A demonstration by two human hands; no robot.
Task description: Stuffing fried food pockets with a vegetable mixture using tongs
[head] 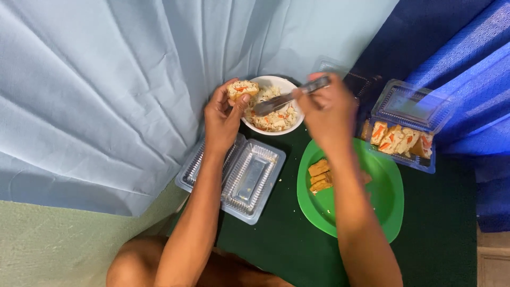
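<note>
Head view: at upper centre the left hand (222,114) pinches a stuffed tofu piece (243,89) over the white bowl of filling (273,119), while the right hand (326,109) grips a spoon (289,98) dipped in it. Filled pieces already sit in the clear box (406,141) at right. Several plain pieces remain on the green plate (382,202), and another clear box (249,178) lies empty.

Soft, even light, fairly bright, with only faint shadows. The right hand (325,109) and the spoon (289,97) it holds are smeared by motion blur. Glare glints on the clear plastic container (249,178) below the left hand (223,114)
</note>
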